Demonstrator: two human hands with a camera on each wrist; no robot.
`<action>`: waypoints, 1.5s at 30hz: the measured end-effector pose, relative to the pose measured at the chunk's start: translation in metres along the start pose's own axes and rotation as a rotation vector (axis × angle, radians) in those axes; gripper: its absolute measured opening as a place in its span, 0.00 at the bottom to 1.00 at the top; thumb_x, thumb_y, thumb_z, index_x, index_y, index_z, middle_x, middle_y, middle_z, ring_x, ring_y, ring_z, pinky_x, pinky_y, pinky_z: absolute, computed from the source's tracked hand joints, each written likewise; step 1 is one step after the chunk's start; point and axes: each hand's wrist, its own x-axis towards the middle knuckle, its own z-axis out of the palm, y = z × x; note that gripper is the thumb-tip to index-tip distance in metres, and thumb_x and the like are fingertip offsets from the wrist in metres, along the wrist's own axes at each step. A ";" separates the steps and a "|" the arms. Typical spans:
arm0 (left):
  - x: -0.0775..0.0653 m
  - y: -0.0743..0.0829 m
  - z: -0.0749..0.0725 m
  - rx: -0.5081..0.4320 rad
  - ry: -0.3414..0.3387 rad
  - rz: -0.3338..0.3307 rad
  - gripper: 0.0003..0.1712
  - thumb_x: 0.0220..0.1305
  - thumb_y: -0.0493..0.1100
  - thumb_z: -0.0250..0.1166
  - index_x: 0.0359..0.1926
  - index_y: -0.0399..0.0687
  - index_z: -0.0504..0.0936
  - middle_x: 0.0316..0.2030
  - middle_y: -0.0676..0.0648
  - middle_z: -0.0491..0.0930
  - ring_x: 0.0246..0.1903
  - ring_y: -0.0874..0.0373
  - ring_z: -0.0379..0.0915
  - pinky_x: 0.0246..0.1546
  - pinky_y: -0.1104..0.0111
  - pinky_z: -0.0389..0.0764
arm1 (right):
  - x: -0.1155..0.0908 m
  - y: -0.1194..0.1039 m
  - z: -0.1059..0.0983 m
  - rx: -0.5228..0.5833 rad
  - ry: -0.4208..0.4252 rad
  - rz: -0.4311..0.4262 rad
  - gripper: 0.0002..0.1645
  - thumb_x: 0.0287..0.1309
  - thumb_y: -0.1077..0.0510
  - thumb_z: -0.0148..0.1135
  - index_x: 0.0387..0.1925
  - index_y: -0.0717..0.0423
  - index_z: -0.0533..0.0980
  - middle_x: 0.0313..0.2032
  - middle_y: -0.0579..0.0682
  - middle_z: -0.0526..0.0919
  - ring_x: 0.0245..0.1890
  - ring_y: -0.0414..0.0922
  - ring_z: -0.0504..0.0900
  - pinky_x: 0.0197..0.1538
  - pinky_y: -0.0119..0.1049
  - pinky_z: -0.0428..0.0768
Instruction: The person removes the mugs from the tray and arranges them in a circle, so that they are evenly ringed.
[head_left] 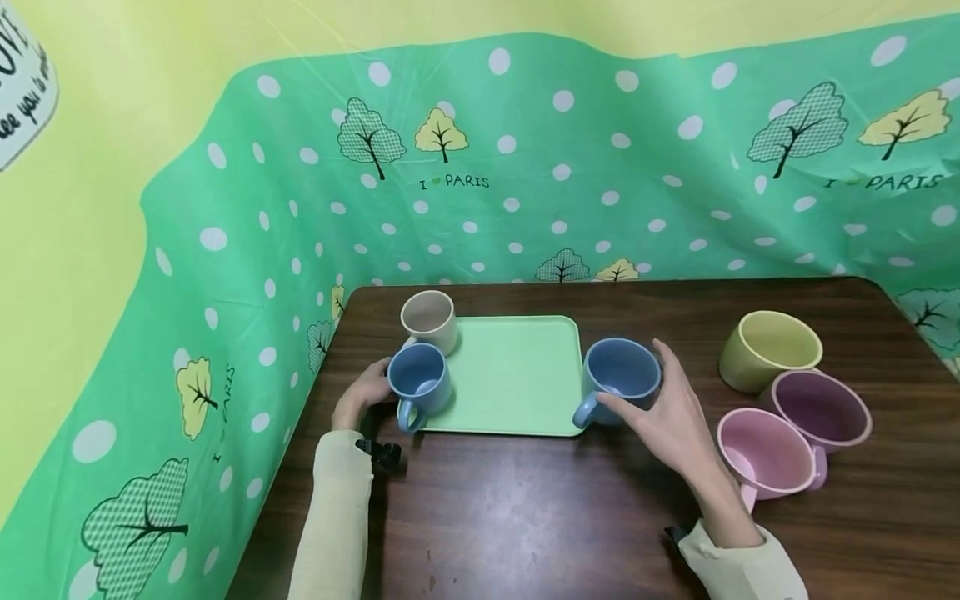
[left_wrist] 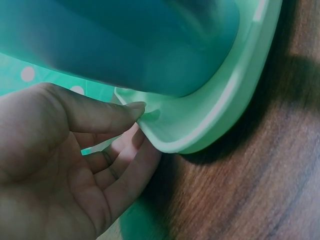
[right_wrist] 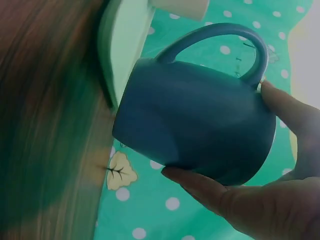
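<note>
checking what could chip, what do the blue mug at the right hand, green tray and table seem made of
Blue mug: probably glazed ceramic; smooth walls with a muted sheen, though plastic is possible.
Green tray: likely moulded plastic, satin; one even colour, rounded raised rim.
Table: wood or wood-look laminate, fairly glossy; dark streaky grain and a pale reflection.

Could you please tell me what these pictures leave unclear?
Head view: handle of the beige mug, mostly hidden by the left blue mug.
Left wrist view: that mug's rim, cut off by the top edge; some fingertips of the left hand, hidden by the green tray.
Right wrist view: inside of the right blue mug, hidden by its wall.
</note>
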 end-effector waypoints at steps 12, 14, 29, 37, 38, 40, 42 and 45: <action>-0.002 0.001 0.000 -0.002 -0.004 -0.009 0.26 0.67 0.46 0.56 0.63 0.42 0.67 0.59 0.37 0.71 0.56 0.45 0.67 0.56 0.52 0.71 | -0.009 0.010 -0.001 -0.083 -0.005 -0.015 0.61 0.57 0.44 0.64 0.75 0.50 0.34 0.66 0.72 0.50 0.55 0.68 0.64 0.51 0.69 0.67; -0.002 0.001 0.000 -0.006 -0.005 -0.017 0.27 0.67 0.46 0.56 0.64 0.42 0.67 0.59 0.37 0.71 0.56 0.45 0.67 0.56 0.52 0.71 | -0.009 0.011 0.000 -0.098 -0.024 0.011 0.61 0.57 0.43 0.64 0.75 0.49 0.33 0.66 0.72 0.49 0.54 0.69 0.65 0.50 0.69 0.68; -0.003 0.002 0.000 -0.009 -0.013 0.013 0.26 0.66 0.43 0.56 0.63 0.38 0.67 0.57 0.35 0.72 0.53 0.46 0.69 0.51 0.56 0.75 | -0.009 0.020 0.002 -0.162 -0.041 -0.007 0.63 0.55 0.43 0.66 0.75 0.49 0.33 0.66 0.72 0.48 0.52 0.71 0.68 0.49 0.69 0.69; -0.002 0.005 -0.002 0.015 -0.011 0.005 0.26 0.66 0.44 0.56 0.62 0.38 0.68 0.56 0.35 0.73 0.52 0.47 0.69 0.51 0.56 0.75 | -0.004 0.014 -0.015 -0.252 -0.118 -0.134 0.67 0.46 0.47 0.73 0.75 0.55 0.38 0.64 0.73 0.57 0.57 0.70 0.66 0.51 0.70 0.66; -0.003 0.005 -0.002 0.017 -0.012 0.005 0.25 0.66 0.44 0.56 0.62 0.38 0.68 0.55 0.36 0.73 0.51 0.47 0.70 0.50 0.57 0.76 | -0.004 0.014 -0.017 -0.266 -0.127 -0.145 0.67 0.45 0.48 0.74 0.74 0.56 0.39 0.63 0.73 0.58 0.57 0.70 0.65 0.52 0.69 0.65; -0.002 0.005 -0.002 0.015 -0.016 0.007 0.25 0.66 0.43 0.56 0.61 0.38 0.68 0.54 0.35 0.73 0.50 0.47 0.70 0.49 0.57 0.76 | -0.004 0.013 -0.022 -0.298 -0.138 -0.166 0.67 0.43 0.49 0.75 0.74 0.57 0.41 0.63 0.73 0.61 0.57 0.70 0.65 0.53 0.69 0.65; -0.003 0.005 -0.002 0.022 -0.012 0.012 0.24 0.67 0.43 0.56 0.61 0.38 0.69 0.54 0.36 0.73 0.50 0.47 0.70 0.48 0.58 0.76 | -0.005 0.012 -0.026 -0.322 -0.144 -0.185 0.67 0.42 0.49 0.75 0.74 0.58 0.43 0.62 0.74 0.62 0.57 0.70 0.65 0.54 0.68 0.64; -0.003 0.006 0.000 0.030 -0.017 0.020 0.24 0.67 0.43 0.56 0.60 0.37 0.69 0.54 0.35 0.74 0.49 0.47 0.70 0.47 0.58 0.76 | -0.008 0.014 -0.032 -0.352 -0.162 -0.183 0.67 0.43 0.48 0.75 0.74 0.59 0.43 0.62 0.74 0.63 0.57 0.71 0.66 0.54 0.67 0.64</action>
